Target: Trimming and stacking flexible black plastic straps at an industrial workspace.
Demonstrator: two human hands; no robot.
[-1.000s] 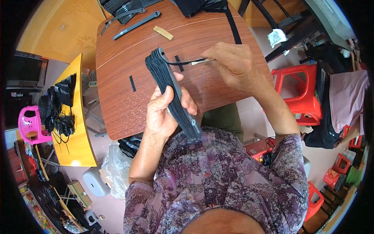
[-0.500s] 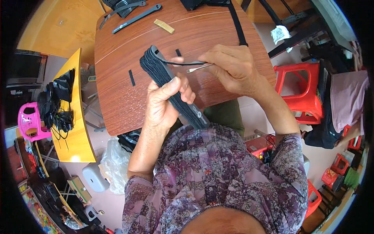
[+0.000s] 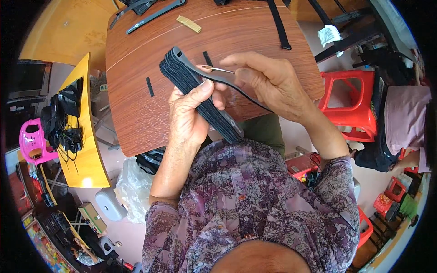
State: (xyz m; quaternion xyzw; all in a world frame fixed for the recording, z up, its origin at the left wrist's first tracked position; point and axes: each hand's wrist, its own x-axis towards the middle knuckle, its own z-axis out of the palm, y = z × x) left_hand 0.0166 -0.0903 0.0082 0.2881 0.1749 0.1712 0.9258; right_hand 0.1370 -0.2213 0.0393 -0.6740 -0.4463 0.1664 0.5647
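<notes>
My left hand is wrapped round a thick stack of dark grey fabric straps, tilted with its slotted end up and to the left. A single loose strap peels off the top of the stack and runs rightward below the fingers of my right hand. Between thumb and forefinger, that hand pinches a thin silvery metal tool. The tool's tip is close to the left hand's fingertips, beside the loose strap; its exact kind cannot be made out.
On the brown wooden table lie small black strips, a tan folded piece and another grey strap. A black band reaches over the table at far right. A red stool stands to the right; a yellow table with black items is left.
The right hand has let the strap's end drop away to the lower right and now holds the metal tool further up and left. The stack has shifted slightly up and left.
</notes>
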